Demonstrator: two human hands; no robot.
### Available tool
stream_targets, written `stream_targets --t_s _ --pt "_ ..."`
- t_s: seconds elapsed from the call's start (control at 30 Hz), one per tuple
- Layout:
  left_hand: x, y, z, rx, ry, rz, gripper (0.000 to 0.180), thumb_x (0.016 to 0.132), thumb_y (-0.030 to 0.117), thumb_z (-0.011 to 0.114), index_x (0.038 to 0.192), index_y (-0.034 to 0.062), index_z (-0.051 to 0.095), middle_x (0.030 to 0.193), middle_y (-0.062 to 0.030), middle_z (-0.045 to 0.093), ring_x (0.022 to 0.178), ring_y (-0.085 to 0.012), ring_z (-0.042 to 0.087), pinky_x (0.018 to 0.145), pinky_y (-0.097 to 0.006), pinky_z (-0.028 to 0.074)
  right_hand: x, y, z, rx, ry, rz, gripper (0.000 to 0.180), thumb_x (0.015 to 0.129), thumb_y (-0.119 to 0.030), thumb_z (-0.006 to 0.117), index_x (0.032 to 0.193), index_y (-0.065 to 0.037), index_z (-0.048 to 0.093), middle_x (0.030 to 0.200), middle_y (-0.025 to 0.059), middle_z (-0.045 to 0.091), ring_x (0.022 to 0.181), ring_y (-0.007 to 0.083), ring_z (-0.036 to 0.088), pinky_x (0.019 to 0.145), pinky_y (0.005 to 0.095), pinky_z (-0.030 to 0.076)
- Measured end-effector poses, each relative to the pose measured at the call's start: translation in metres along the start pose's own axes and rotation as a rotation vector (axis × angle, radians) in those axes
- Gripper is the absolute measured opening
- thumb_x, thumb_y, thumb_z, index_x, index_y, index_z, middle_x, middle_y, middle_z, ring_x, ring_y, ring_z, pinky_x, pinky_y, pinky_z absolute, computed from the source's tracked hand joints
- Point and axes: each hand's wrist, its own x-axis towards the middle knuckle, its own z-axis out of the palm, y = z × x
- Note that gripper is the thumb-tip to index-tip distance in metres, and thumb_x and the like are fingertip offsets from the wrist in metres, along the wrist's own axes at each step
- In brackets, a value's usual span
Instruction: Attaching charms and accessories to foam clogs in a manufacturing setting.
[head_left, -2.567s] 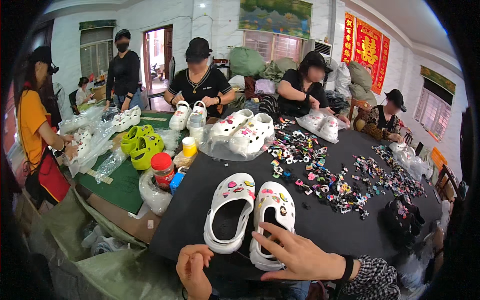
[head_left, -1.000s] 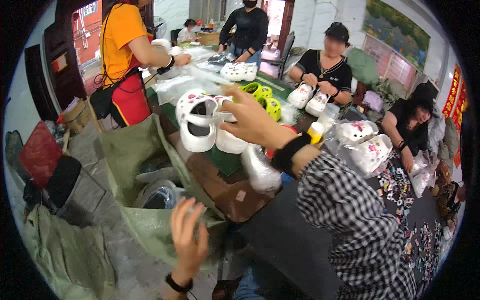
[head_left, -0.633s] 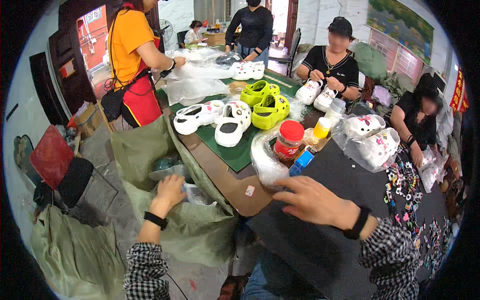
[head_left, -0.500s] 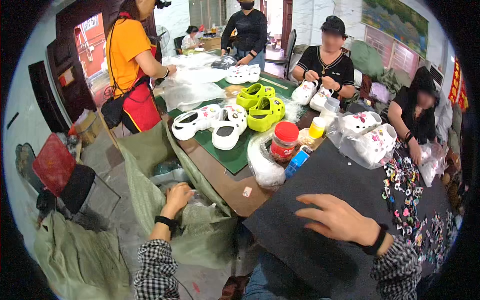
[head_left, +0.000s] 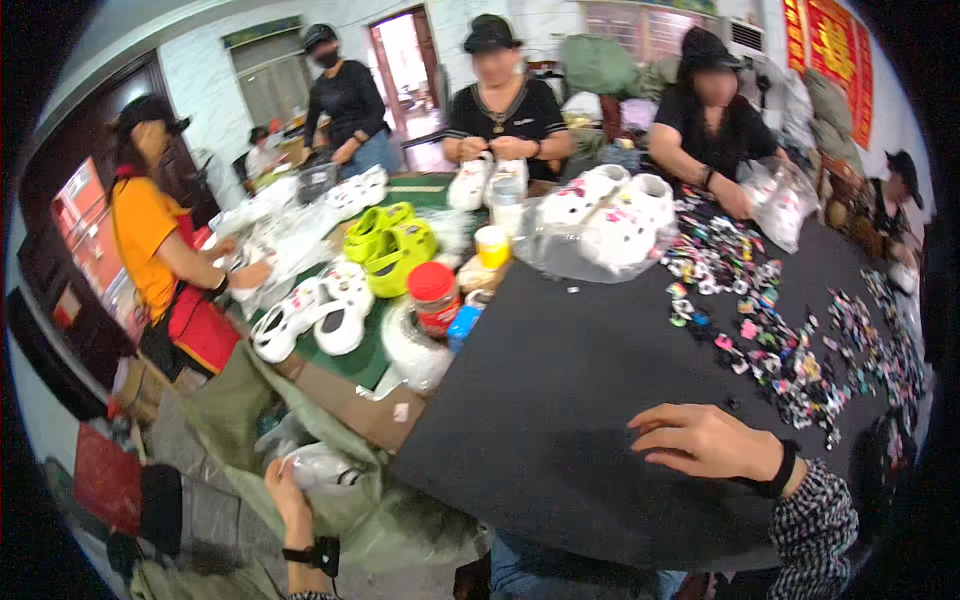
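Note:
At the mouth of a green woven sack (head_left: 365,520), my left hand (head_left: 287,490) grips a clear plastic bag (head_left: 325,468) with something white and dark inside; the picture is blurred there. My right hand (head_left: 705,440) hovers over or rests on the black tabletop (head_left: 540,400), fingers stretched and holding nothing. To its upper right lie many small colourful shoe charms (head_left: 790,360) in a loose spread. Beyond it, a pair of white clogs (head_left: 625,225) with charms sits on clear plastic.
Lime-green clogs (head_left: 400,260) and white clogs (head_left: 340,320) stand on the green mat, near a red-lidded jar (head_left: 435,300), a yellow jar (head_left: 492,247) and a roll of clear wrap (head_left: 415,350). Several co-workers surround the table; one handles white clogs, another a plastic bag (head_left: 785,205).
My view has swung to the right. My left hand, earlier reaching into the sack, now holds the plastic bag at its opening. My right hand stays stretched out over the black surface.

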Motion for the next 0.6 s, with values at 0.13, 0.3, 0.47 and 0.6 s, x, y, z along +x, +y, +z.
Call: stream_targets --t_s 0.13,0.3,0.47,0.6 --pt "-0.018 0.058 0.006 0.079 -0.131 0.104 0.011 0.091 0.009 0.054 0.092 -0.0016 0.058 0.085 -0.0038 0.059 0.079 -0.0126 0.053 0.072 -0.027 0.042 -0.013 0.006 -0.007 0.012 0.028 -0.022 0.018 0.086 -0.015 0.065 0.1 -0.005 0.065 0.115 0.0125 0.06 0.095 0.0298 0.064 0.08 0.039 0.054" --pt "-0.032 0.072 0.014 -0.059 -0.039 0.125 0.01 0.09 0.008 0.054 0.088 -0.0009 0.058 0.084 -0.0027 0.057 0.077 -0.0114 0.049 0.07 -0.028 0.041 -0.02 0.019 -0.003 0.126 0.009 -0.026 0.018 0.085 -0.014 0.065 0.1 -0.004 0.066 0.112 0.0133 0.062 0.096 0.0303 0.064 0.08 0.0389 0.055" --pt "0.006 0.044 0.002 0.32 0.066 0.4 0.015 0.089 0.009 0.055 0.095 -0.0034 0.062 0.091 -0.0114 0.065 0.083 -0.0222 0.059 0.079 -0.033 0.045 -0.047 0.012 -0.012 0.221 -0.024 0.29 0.015 0.083 -0.008 0.067 0.097 -0.003 0.068 0.111 0.0157 0.062 0.096 0.0317 0.064 0.081 0.0379 0.055" --pt "0.06 0.014 -0.028 0.488 0.227 0.412 0.017 0.087 0.007 0.055 0.098 -0.003 0.064 0.093 -0.0143 0.066 0.083 -0.0284 0.06 0.079 -0.037 0.046 -0.067 0.024 -0.007 0.2 0.017 0.292 0.013 0.083 -0.007 0.067 0.095 -0.002 0.068 0.11 0.0163 0.062 0.095 0.0326 0.065 0.08 0.0385 0.055"
